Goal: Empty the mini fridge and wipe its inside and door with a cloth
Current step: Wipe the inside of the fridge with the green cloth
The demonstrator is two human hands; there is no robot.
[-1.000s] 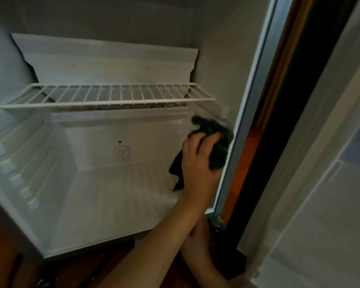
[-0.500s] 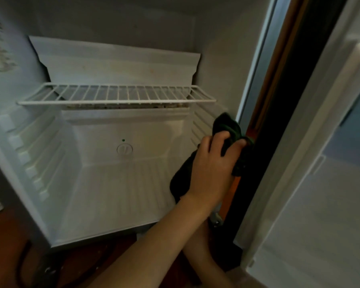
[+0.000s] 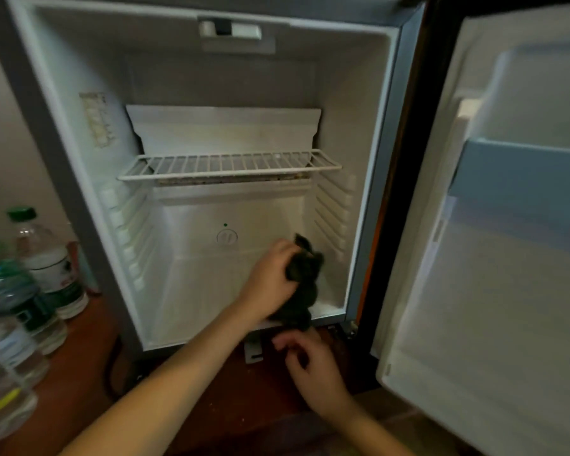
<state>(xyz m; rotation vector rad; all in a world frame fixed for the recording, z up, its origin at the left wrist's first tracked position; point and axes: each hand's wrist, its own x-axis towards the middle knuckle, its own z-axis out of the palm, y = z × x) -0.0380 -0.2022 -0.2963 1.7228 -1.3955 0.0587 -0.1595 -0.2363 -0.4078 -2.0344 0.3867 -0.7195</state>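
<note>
The mini fridge point(image 3: 79, 93) stood open, its white inside bare but for one wire shelf point(image 3: 227, 166) across the middle. Its door point(image 3: 507, 274) was swung wide at 3 o'clock. The dark, bunched cloth point(image 3: 305, 284), gripped by the left hand point(image 3: 270, 274), sat at the floor's 4 o'clock corner.

Several clear plastic water bottles point(image 3: 14, 350) stand clustered at the left edge of a reddish-brown wooden surface point(image 3: 79, 383). The green-capped bottle point(image 3: 48, 261) at the back has a white label. Just in front of it, the green-labelled bottle point(image 3: 9, 291) has a white cap. A black cable point(image 3: 110, 366) loops over the wood to their right. A plain pale wall point(image 3: 4, 126) rises behind them.
</note>
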